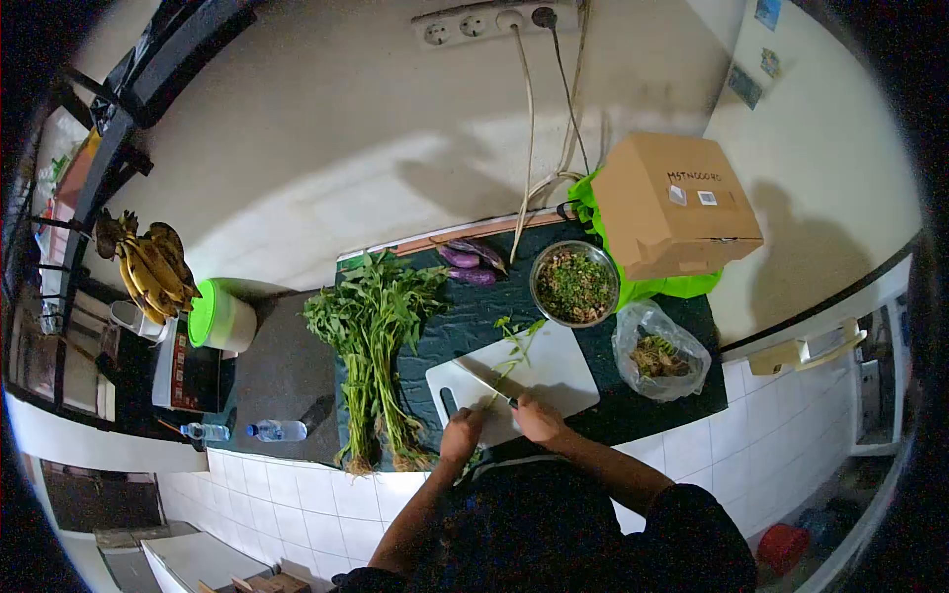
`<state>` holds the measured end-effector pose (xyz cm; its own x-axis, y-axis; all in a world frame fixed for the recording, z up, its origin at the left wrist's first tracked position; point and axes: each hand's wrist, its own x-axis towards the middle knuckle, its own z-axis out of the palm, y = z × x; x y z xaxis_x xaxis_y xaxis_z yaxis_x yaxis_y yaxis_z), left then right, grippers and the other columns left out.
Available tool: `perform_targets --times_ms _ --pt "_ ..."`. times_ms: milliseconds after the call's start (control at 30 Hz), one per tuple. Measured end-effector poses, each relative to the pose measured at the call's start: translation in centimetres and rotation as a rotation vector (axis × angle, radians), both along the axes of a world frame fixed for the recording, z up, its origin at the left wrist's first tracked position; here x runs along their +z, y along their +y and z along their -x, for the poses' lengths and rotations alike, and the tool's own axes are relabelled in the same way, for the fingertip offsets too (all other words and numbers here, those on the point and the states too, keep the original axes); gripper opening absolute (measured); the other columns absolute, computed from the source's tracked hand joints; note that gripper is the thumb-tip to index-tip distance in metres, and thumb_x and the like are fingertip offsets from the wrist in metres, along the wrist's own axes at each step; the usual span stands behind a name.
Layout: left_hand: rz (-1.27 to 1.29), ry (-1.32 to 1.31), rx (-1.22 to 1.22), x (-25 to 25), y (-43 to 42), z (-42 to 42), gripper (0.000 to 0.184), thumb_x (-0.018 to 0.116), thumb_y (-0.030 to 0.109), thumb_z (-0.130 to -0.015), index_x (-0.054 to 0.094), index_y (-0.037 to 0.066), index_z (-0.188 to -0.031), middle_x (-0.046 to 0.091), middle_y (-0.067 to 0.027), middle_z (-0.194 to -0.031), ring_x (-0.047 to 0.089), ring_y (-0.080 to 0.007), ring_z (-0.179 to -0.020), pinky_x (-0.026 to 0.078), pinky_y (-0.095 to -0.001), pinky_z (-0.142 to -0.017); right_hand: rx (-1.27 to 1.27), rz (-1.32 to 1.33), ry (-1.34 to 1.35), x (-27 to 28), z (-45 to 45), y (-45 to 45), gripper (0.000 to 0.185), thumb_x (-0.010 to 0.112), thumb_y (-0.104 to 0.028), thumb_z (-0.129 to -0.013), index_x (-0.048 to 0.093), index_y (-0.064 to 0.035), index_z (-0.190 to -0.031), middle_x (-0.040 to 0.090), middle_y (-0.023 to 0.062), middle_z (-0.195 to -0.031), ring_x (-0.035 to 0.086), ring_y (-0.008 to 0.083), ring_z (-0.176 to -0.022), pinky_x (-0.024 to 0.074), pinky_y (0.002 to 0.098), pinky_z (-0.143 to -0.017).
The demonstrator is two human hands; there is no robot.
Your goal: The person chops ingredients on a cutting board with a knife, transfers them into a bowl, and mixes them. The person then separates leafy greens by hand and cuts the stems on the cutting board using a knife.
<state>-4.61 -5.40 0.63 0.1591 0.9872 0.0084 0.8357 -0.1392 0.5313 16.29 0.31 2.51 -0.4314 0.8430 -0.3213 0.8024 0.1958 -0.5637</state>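
Right fingers (pixel 532 410) are curled closed around the knife (pixel 483 381); left fingers (pixel 472 421) grip a leafy stem (pixel 506 372).

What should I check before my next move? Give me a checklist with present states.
1. Knife gripped by its handle in the right hand: ok.
2. Left hand safely away from the blade's edge: cannot tell, fingertips unclear.
3. Green sprig wholly on the cutting board: not ok, leaves poke past the far edge.
4. Metal bowl upright: ok.
5. Board's near edge supported: cannot tell, partly hidden.
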Motion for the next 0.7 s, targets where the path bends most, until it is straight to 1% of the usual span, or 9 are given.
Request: perform_targets --times_ms 100,167,233,300,367,400,533,600,700 --pt "-0.032 -0.143 0.172 1.1 -0.2 0.3 0.024 0.058 0.01 -0.084 0.064 0.006 -0.107 0.063 -0.0171 -0.093 0.063 -0.0373 -0.082 0.053 -0.0452 -0.07 0.183 -0.154 0.008 0.0 -0.3 -0.3 0.04 0.048 -0.038 -0.096 0.053 0.001 -0.101 0.065 0.0224 -0.078 0.065 0.0416 -0.076 0.052 0.0516 -0.066" --pt "-0.083 -0.194 0.156 2.6 1.3 0.1 0.022 0.058 0.01 -0.085 0.064 0.006 -0.106 0.064 -0.0178 -0.096 0.064 -0.0376 -0.081 0.053 -0.0447 -0.07 -0.09 -0.005 -0.038 3.2 -1.0 -0.4 0.04 0.047 -0.037 -0.096 0.052 0.0021 -0.101 0.065 0.0238 -0.077 0.065 0.042 -0.075 0.0516 0.0526 -0.066" --pt "0.033 -0.125 0.191 4.0 1.8 -0.7 0.021 0.059 0.013 -0.086 0.065 0.008 -0.106 0.065 -0.0172 -0.097 0.064 -0.0372 -0.081 0.053 -0.0439 -0.071 -0.081 0.018 -0.04 4.0 -1.7 -0.4 0.039 0.047 -0.036 -0.097 0.052 0.0022 -0.099 0.064 0.0246 -0.075 0.064 0.043 -0.073 0.051 0.0529 -0.064" --pt "0.003 -0.126 0.141 3.2 2.1 -0.8 0.023 0.061 0.013 -0.086 0.066 0.009 -0.108 0.066 -0.0158 -0.096 0.066 -0.034 -0.079 0.053 -0.0416 -0.069 -0.113 0.025 0.024 4.8 -2.3 -0.5 0.038 0.047 -0.035 -0.097 0.051 0.0023 -0.097 0.064 0.0251 -0.074 0.064 0.0439 -0.071 0.0503 0.0531 -0.063" --pt "0.111 -0.333 0.28 3.9 2.7 -1.8 0.026 0.063 0.01 -0.085 0.065 0.008 -0.11 0.067 -0.014 -0.094 0.068 -0.0298 -0.077 0.054 -0.0381 -0.067 -0.126 -0.032 0.038 3.3 -2.7 -0.4 0.04 0.047 -0.038 -0.096 0.05 0.0016 -0.099 0.064 0.0241 -0.073 0.064 0.0433 -0.068 0.0508 0.0524 -0.059" --pt "0.045 -0.314 0.269 3.9 2.7 -1.8 0.027 0.064 0.006 -0.083 0.066 0.007 -0.11 0.069 -0.0131 -0.093 0.069 -0.0254 -0.075 0.054 -0.0347 -0.066 -0.134 -0.083 0.058 3.4 -2.7 -0.3 0.042 0.047 -0.041 -0.096 0.05 0.0008 -0.101 0.064 0.0232 -0.071 0.064 0.0427 -0.066 0.0514 0.0518 -0.055" --pt "0.125 -0.493 0.488 3.4 2.9 -0.5 0.024 0.064 0.009 -0.085 0.067 0.002 -0.108 0.071 -0.0129 -0.093 0.07 -0.0189 -0.076 0.054 -0.0291 -0.069 -0.116 -0.048 0.024 3.5 -2.7 -0.2 0.042 0.047 -0.04 -0.096 0.05 0.0014 -0.101 0.063 0.0239 -0.071 0.064 0.043 -0.066 0.0514 0.0518 -0.055" --pt "0.149 -0.547 0.52 4.9 2.9 0.4 0.025 0.064 0.01 -0.085 0.067 0.001 -0.108 0.071 -0.0124 -0.092 0.069 -0.0177 -0.075 0.054 -0.0288 -0.068 -0.023 -0.044 -0.006 2.7 -2.7 -0.6 0.035 0.049 -0.032 -0.096 0.05 0.0022 -0.097 0.063 0.0251 -0.076 0.063 0.0432 -0.071 0.0503 0.0528 -0.064" --pt "0.201 -0.689 0.544 5.5 2.4 1.7 0.027 0.063 0.011 -0.087 0.064 -0.001 -0.111 0.07 -0.0109 -0.09 0.066 -0.015 -0.077 0.053 -0.0286 -0.069 0.076 -0.073 0.026 1.7 -2.2 -1.1 0.034 0.05 -0.031 -0.095 0.05 0.003 -0.099 0.062 0.0245 -0.08 0.063 0.0421 -0.075 0.0503 0.0532 -0.067"
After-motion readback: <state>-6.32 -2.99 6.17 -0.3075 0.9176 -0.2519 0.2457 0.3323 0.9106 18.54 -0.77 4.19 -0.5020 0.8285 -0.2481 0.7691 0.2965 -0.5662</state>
